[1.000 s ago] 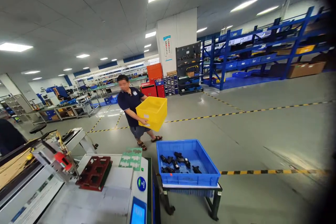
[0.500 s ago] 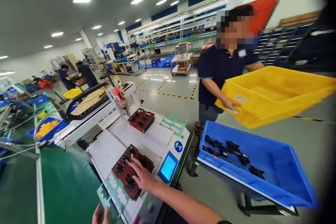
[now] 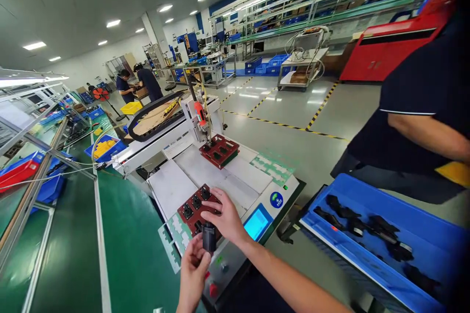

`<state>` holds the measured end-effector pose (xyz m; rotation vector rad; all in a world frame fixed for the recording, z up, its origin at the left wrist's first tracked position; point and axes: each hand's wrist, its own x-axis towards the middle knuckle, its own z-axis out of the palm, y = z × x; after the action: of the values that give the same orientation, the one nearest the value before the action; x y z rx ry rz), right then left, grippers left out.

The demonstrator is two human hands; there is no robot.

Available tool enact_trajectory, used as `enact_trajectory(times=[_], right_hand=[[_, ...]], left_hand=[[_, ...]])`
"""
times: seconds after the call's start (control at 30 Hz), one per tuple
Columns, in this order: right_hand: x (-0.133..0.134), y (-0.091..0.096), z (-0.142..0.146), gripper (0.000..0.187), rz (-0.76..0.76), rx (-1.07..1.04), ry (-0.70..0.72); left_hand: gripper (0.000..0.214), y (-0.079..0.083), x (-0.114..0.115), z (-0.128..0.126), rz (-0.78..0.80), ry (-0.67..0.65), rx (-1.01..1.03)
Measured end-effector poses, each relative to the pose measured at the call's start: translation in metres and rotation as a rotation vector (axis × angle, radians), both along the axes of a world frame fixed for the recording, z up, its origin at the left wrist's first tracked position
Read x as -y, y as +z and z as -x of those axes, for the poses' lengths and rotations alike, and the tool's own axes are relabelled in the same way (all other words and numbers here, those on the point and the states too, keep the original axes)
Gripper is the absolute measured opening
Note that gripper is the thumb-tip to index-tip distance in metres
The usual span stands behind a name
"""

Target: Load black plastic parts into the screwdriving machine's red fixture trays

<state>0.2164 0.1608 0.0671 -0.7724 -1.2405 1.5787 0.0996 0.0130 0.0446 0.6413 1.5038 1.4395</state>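
Note:
My left hand pinches a small black part just off the near edge of a dark red fixture tray on the white machine bed. My right hand rests over that tray's near corner, fingers curled onto the top of the same black part. A second dark red fixture tray sits farther back under the machine's screwdriver head.
A blue bin with several black parts stands to the right. A person in a dark shirt stands just behind it, close by. Green workbench on the left; the machine's blue screen and buttons near my hands. Other workers far back.
My view swung left and down to the machine. My left hand came up and took hold of a black part; my right hand moved onto it. The person with the yellow bin stepped closer.

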Motion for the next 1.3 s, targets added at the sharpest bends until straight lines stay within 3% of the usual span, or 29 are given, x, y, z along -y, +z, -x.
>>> enact_trajectory(times=[0.17,0.4,0.5,0.6,0.7,0.8,0.97,1.1,1.3], right_hand=[[0.007,0.019,-0.029,0.077,0.219,-0.172,-0.007],[0.017,0.037,-0.059,0.073,0.221,-0.159,-0.055],[0.028,0.043,-0.067,0.062,0.236,-0.241,-0.009],[0.042,0.047,-0.076,0.051,0.159,-0.277,0.042],[0.053,0.049,-0.088,0.050,0.039,-0.135,-0.060],[0.061,0.054,-0.102,0.053,0.112,-0.075,-0.162],[0.073,0.061,-0.114,0.070,0.385,-0.188,0.009],[0.083,0.059,-0.111,0.080,0.417,-0.150,0.081],[0.089,0.058,-0.103,0.083,0.485,-0.173,0.028]], left_hand=[[0.054,0.005,-0.008,-0.023,-0.033,-0.100,0.065],[0.062,0.024,-0.010,-0.044,-0.049,-0.151,0.153],[0.077,0.028,-0.005,-0.050,-0.066,-0.174,0.230],[0.081,0.034,0.003,-0.053,-0.083,-0.145,0.270],[0.073,0.046,0.003,-0.054,-0.155,-0.194,0.155],[0.064,0.056,-0.002,-0.054,-0.224,-0.200,0.030],[0.057,0.060,-0.007,-0.055,-0.240,-0.137,-0.028],[0.054,0.064,-0.007,-0.059,-0.258,-0.131,-0.078],[0.052,0.069,-0.008,-0.063,-0.246,-0.135,-0.124]])
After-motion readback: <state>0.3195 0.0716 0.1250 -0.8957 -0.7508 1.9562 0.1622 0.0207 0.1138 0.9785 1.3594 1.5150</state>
